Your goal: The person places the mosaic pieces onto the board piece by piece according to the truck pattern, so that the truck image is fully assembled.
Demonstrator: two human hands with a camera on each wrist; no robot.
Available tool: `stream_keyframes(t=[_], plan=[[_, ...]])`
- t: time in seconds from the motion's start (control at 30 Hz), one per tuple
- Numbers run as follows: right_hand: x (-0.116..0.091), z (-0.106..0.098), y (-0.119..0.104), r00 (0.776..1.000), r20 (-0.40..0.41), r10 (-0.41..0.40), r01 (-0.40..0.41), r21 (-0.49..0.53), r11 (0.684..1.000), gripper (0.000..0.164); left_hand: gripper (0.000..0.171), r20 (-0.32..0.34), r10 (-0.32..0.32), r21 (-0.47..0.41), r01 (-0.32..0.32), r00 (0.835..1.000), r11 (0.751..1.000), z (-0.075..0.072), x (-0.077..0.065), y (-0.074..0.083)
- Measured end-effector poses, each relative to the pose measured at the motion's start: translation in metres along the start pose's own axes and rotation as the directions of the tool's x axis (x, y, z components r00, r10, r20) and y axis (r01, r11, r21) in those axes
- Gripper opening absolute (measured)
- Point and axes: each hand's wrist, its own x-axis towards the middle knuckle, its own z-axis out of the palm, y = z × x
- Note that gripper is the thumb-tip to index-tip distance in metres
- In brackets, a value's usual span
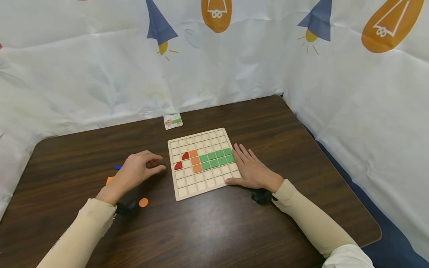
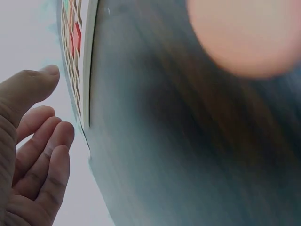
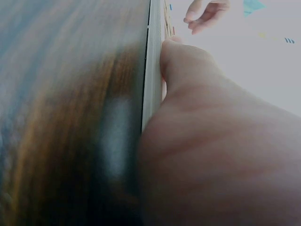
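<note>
A square wooden grid board [image 1: 186, 190] lies on the table, seen whole in the head view. Set in it are two red quarter-circle pieces [image 1: 185, 156], a column of orange squares [image 1: 195, 160] and two rows of green squares [image 1: 213, 163]. My left hand [image 1: 137, 169] hovers just left of the board, thumb and loosely bent fingers apart, nothing between them. Flat across the board's right edge rests my right hand [image 1: 249, 169], fingers straight, thumb along the near right corner.
A small picture card [image 1: 173, 121] lies behind the board near the table's far edge. Left of the board are an orange disc [image 1: 143, 202], an orange piece [image 1: 109, 180] and a blue piece [image 1: 118, 167], the last two partly behind my left hand. A printed white curtain [image 1: 117, 82] borders the table.
</note>
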Motion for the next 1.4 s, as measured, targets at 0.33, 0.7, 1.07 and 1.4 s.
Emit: stream_keyframes(t=[0.33, 0.7, 1.07, 1.4], plan=[[-0.001, 0.000, 0.000, 1.000, -0.013, -0.004, 0.004, 0.011, 1.000, 0.112, 0.031, -0.070, -0.098, -0.012, 0.097, 0.993, 0.995, -0.031, -0.012, -0.033], [-0.001, 0.002, 0.000, 1.000, -0.009, -0.008, 0.008, 0.022, 1.000, 0.111, 0.039, -0.065, -0.250, 0.019, 0.252, 0.966, 0.968, -0.046, -0.018, -0.065], [-0.001, 0.000, 0.000, 1.000, -0.019, -0.010, 0.010, 0.014, 1.000, 0.111, 0.051, -0.004, -0.360, 0.073, 0.359, 0.933, 0.931, -0.045, -0.031, -0.082], [0.000, 0.002, 0.001, 1.000, -0.009, -0.006, 0.006, 0.012, 1.000, 0.111, 0.049, 0.013, -0.385, 0.071, 0.384, 0.923, 0.921, -0.037, -0.038, -0.088]])
